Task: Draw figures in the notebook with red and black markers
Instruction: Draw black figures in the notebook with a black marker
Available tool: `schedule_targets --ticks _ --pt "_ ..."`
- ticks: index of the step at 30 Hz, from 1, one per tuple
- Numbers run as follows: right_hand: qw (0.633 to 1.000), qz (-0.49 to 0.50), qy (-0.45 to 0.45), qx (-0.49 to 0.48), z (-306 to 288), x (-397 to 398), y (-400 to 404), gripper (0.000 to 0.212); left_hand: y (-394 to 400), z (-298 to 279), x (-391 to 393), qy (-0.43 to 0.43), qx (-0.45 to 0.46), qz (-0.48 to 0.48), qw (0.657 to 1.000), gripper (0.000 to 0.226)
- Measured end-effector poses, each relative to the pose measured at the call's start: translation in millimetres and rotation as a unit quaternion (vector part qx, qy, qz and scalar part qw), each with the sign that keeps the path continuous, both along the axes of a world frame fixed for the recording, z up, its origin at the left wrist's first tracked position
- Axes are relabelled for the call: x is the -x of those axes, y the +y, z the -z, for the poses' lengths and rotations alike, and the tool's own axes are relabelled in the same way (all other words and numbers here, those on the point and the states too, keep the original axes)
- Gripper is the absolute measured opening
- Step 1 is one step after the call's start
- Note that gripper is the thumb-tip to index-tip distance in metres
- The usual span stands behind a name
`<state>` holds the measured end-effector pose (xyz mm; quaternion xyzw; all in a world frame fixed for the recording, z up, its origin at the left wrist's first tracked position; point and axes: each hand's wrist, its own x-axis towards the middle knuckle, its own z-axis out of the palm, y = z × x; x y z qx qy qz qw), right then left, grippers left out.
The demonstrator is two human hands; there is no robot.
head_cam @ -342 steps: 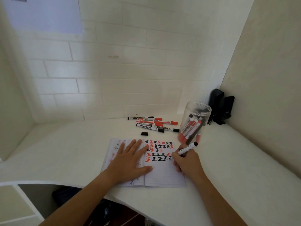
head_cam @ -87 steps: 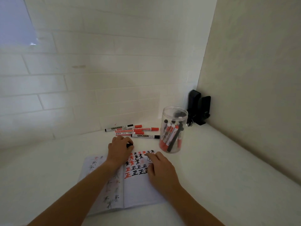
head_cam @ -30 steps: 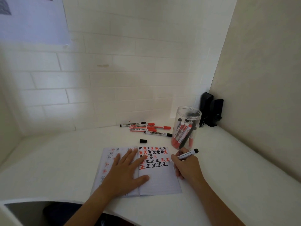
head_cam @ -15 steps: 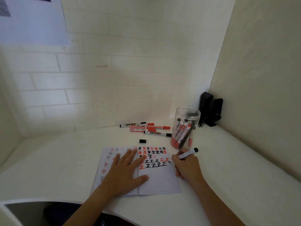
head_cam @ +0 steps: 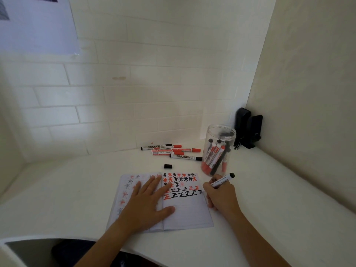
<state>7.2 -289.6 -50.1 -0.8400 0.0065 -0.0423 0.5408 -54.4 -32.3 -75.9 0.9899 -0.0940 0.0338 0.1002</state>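
On the white desk (head_cam: 269,189), my left hand (head_cam: 146,205) lies flat, fingers spread, on the notebook (head_cam: 185,214); my right hand (head_cam: 221,197) grips a black marker (head_cam: 221,181), tip at the right page.

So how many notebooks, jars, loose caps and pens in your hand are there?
Notebook: 1
Clear jar: 1
Loose black cap: 1
Black marker held in the right hand: 1
Total: 4
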Motion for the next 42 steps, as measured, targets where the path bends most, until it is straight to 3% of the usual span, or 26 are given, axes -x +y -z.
schedule_targets --ticks 13,23,32,42 --pt "0.999 -0.028 -0.019 0.011 7.7 -5.2 -0.6 0.021 2.0 4.2 -1.8 -0.006 0.002 0.002 1.000 0.081" --pt "0.998 -0.056 -0.035 0.014 2.6 1.0 0.4 0.025 0.9 2.0 -0.7 -0.005 0.000 -0.001 1.000 0.088" --pt "1.000 0.013 -0.018 0.009 0.2 1.2 0.3 0.022 1.5 3.6 -0.8 -0.013 0.014 0.003 1.000 0.087" --pt "1.000 0.021 -0.012 -0.006 -0.3 1.4 1.3 0.027 2.3 -0.7 -4.0 0.004 0.027 0.012 1.000 0.089"
